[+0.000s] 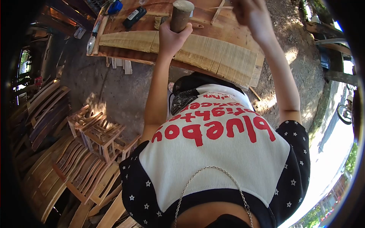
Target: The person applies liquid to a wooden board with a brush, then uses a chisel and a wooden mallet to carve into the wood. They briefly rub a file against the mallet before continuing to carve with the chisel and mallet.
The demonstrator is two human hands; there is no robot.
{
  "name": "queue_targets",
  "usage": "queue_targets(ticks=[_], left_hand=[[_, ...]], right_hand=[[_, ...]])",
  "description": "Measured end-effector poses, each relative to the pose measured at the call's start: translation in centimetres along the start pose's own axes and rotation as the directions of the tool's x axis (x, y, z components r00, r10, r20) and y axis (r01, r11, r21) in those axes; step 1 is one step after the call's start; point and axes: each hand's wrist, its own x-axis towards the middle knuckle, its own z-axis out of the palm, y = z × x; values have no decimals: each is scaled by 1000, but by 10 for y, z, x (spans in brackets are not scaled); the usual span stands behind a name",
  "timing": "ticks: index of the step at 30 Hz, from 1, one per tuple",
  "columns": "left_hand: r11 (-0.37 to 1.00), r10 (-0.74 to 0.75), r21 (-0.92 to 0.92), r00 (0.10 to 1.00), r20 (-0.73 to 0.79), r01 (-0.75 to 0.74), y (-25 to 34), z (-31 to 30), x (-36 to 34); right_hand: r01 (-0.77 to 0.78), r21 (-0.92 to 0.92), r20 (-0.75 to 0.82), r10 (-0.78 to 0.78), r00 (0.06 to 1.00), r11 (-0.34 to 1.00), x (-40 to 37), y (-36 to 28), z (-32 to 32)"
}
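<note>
My left hand (pixel 173 38) is wrapped round a thick wooden cylinder (pixel 181 17) with a pale flat top, held upright over the workbench. At the top edge of the view, my right hand (pixel 249 15) is raised over the bench's right side. Its fingers are blurred and partly cut off, so what they hold, if anything, cannot be made out. A long curved pale board (pixel 205 53) lies along the near edge of the wooden bench top (pixel 152 28). Behind my right hand's left side, thin wood strips (pixel 217 13) cross on the bench.
A black device with a white label (pixel 135 17) and a blue object (pixel 115 7) lie at the bench's left. Wooden frames (pixel 100 133) and curved slatted pieces (pixel 81 171) are stacked at the lower left. More timber (pixel 338 47) stands at the right.
</note>
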Motion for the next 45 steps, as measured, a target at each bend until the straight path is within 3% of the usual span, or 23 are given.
queue_targets(ticks=[2,3,5,6,9,11,16,18,20,22,24,27,29,30,32,33,36,37,38,40,42,44,45], left_hand=[[1000,-2,-7,1000,3,2,3,0,3],[1000,-13,-5,1000,0,13,3,0,2],[1000,-14,-5,1000,-9,14,5,0,1],[1000,-12,-4,1000,-12,12,4,0,1],[1000,-18,17,1000,7,18,1,-1,0],[999,-16,33,1000,5,16,0,-1,3],[1000,3,11,1000,-23,-3,3,0,-2],[1000,-1,8,1000,-27,1,4,-1,-1],[1000,-17,25,1000,-16,17,2,-2,0],[1000,-8,-4,1000,-14,8,3,-3,-1],[999,0,-38,1000,-29,-1,3,-2,-6],[999,16,-44,999,-36,-18,5,-5,-7],[999,11,-31,998,-68,-13,5,-4,-9],[999,7,-34,998,-64,-9,5,-4,-9],[998,27,-57,998,-60,-30,6,-5,-12],[998,24,-55,998,-63,-28,6,-5,-14],[998,32,-50,997,-67,-35,7,-7,-13],[997,62,-36,994,-85,-66,8,-7,-15],[995,94,-27,990,-107,-97,8,-6,-16],[996,72,-47,992,-105,-77,11,-5,-19],[996,61,-55,993,-105,-67,12,-8,-23],[995,93,-19,988,-123,-96,10,-7,-21],[996,89,-18,989,-116,-92,10,-8,-22]], right_hand=[[281,-351,225,-211,951,893,0,18,-8],[289,-353,228,-218,949,890,-1,5,-9],[16,-45,33,-15,999,999,-9,-34,-11],[176,103,-34,-173,984,979,-3,-34,-16],[223,154,-204,-190,960,963,-6,-9,-1],[330,-562,338,-154,929,758,-7,34,5],[90,-143,-85,-102,991,986,-4,-20,-9],[236,-626,37,-274,961,743,-4,25,-17],[312,-500,220,-230,948,808,-6,43,-2],[-11,-562,42,42,998,827,-4,15,1],[150,13,-30,-150,988,989,-5,-23,-1],[345,-233,-41,-364,931,909,5,20,15],[565,-467,438,-377,816,680,5,30,6],[560,-470,435,-373,819,682,4,19,4],[116,40,30,-117,993,992,0,-15,0],[114,41,33,-115,993,993,-1,-7,3],[649,-380,480,-459,748,659,6,33,17],[706,-302,471,-543,695,641,10,31,17],[703,-308,468,-541,698,641,11,21,11],[81,-108,47,-77,996,991,-1,-18,10],[168,54,-8,-168,986,984,-12,-8,19],[367,-583,388,-148,910,725,-19,19,25],[361,-582,382,-146,912,728,-18,15,25]])
